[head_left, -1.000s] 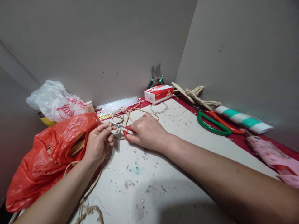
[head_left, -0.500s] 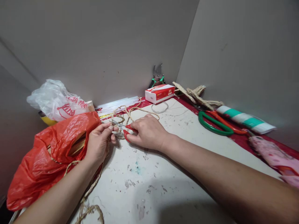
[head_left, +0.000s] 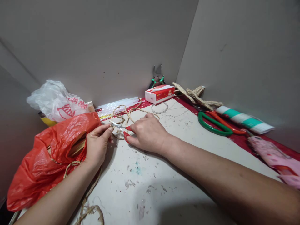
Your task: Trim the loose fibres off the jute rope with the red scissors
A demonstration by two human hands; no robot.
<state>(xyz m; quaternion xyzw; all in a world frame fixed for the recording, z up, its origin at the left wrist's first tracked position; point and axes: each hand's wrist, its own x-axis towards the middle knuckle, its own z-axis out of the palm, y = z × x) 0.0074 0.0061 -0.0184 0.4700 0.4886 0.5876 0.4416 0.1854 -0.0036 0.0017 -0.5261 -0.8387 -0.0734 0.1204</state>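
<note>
My right hand [head_left: 148, 132] grips small scissors [head_left: 120, 127] by their red handles, with the blades pointing left. Pinched between the thumb and fingers of my left hand [head_left: 99, 142] is a braided straw cord [head_left: 92, 187], right where the scissor tips reach. Whether the blades have cut into the cord cannot be made out. Loops of the cord lie on the white table [head_left: 164, 165] behind my hands, and another length trails below my left wrist to the front edge.
A red plastic bag [head_left: 51, 156] holding wooden pieces sits at left, below a clear bag [head_left: 56, 100]. Behind are clear sticks [head_left: 119, 104], a tissue pack [head_left: 160, 94] and pruning shears [head_left: 158, 76]. Green-and-orange-handled scissors [head_left: 214, 124] and a striped roll [head_left: 245, 119] lie right.
The scissor blades are opened wider and sit closer to my left fingertips. My left hand has shifted slightly left, its fingers more closed around the cord.
</note>
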